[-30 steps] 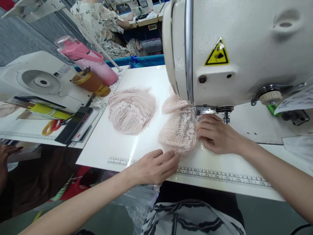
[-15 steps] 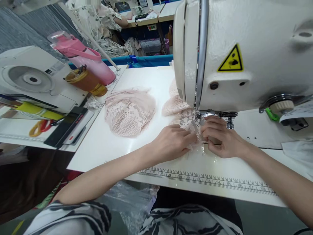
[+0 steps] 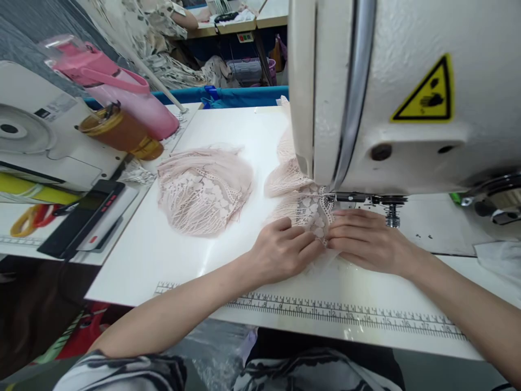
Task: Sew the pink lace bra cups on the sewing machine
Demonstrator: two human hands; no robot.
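Pale pink lace fabric (image 3: 315, 214) lies at the needle area of a white sewing machine (image 3: 411, 146), partly under the presser foot (image 3: 331, 196). My left hand (image 3: 287, 250) has its fingers curled on the near left edge of this lace. Flat on the lace's right edge, just below the foot, my right hand (image 3: 370, 241) has its fingers stretched out side by side; its thumb is hidden. A second lace piece (image 3: 205, 193) with sheer mesh lies to the left, apart from both hands.
A printed ruler (image 3: 309, 309) runs along the table's front edge. At the left stand a pink bottle (image 3: 118, 89), an amber cup (image 3: 122, 130), a black box-shaped device (image 3: 83, 217) and another white machine (image 3: 52, 125). Another person's arm (image 3: 185, 19) shows at the back.
My right hand has gone from bent fingers, with the thumb showing, to straight fingers laid on the lace. The view has shifted closer to the machine head.
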